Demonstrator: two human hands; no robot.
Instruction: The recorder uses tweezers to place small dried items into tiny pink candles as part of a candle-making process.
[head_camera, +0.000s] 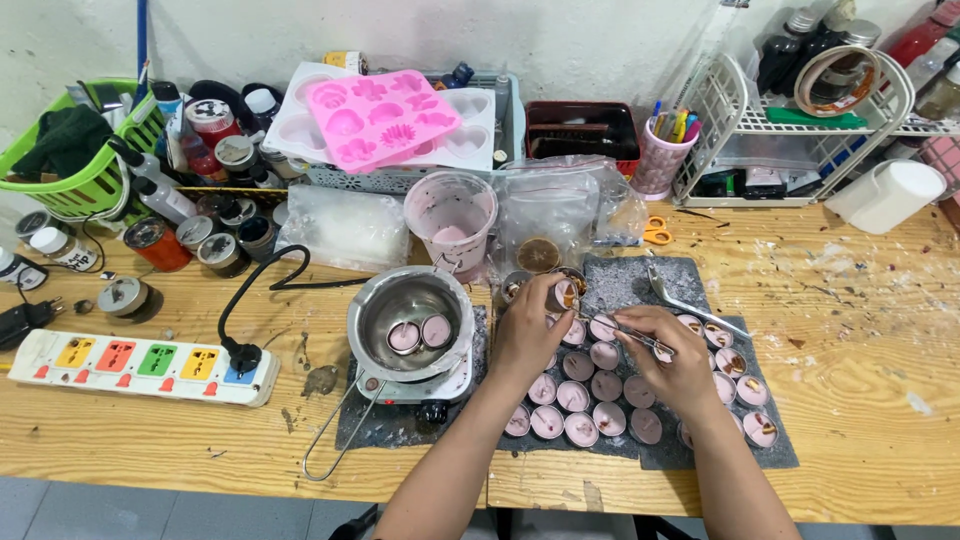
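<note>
Bare wood lies open along the worktop's (860, 330) right edge and front-left corner. The back edge is crowded: green plastic basket (75, 165), pink silicone mould (385, 117), white wire rack (790, 130). The steel melting pot (410, 320) blocks the middle.

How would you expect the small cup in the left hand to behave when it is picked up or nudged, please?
The small cup looks thin-walled and tiny, so it is probably light and easily dented. The left hand tilts it sideways, so its filling seems set rather than runny. The cups on the mat sit low and wide, so one nudged would likely slide, not tip.
</note>
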